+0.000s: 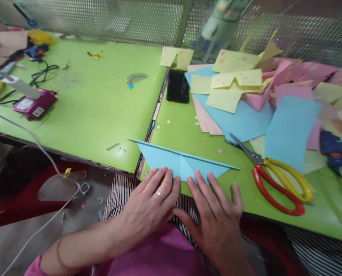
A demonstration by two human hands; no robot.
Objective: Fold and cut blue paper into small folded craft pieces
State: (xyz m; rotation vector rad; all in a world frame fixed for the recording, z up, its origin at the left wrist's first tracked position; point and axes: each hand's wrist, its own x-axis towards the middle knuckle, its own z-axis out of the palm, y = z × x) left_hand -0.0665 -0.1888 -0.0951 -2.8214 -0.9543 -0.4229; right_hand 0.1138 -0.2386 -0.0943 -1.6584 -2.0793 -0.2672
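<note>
Pink cloth of my top [159, 257] fills the bottom of the head view, with black-and-white striped fabric [116, 197] over my lap. My forearms reach forward from it to the near edge of a bright green worktop [96, 126].

Both hands lie palm down and hold nothing closed between thumb and fingers. My left hand [155, 201], wearing a silver ring [160, 194], has its fingers close together; my right hand [214, 209] has its fingers spread a little wider. The fingertips of each touch the lower edge of a folded blue paper [165, 158], which lies just in front of me. It is a long, tapering shape with a raised ridge along its far side and a crease down the middle; its left tip crosses the seam between two worktop sections.

To the right of the paper lie scissors [257, 158] with one red and one yellow handle, blades slightly apart. Beyond them spreads a heap of blue, pink and yellow paper [242, 120]. Just left of the heap is a black phone [178, 86], screen up. A dark blue tool [336, 147], blurred, sits at the right edge.

On the left section are a clear protractor [138, 78] and, farther left, a purple box [44, 102] with a white plug in it. Metal mesh [116, 21] stands behind.
</note>
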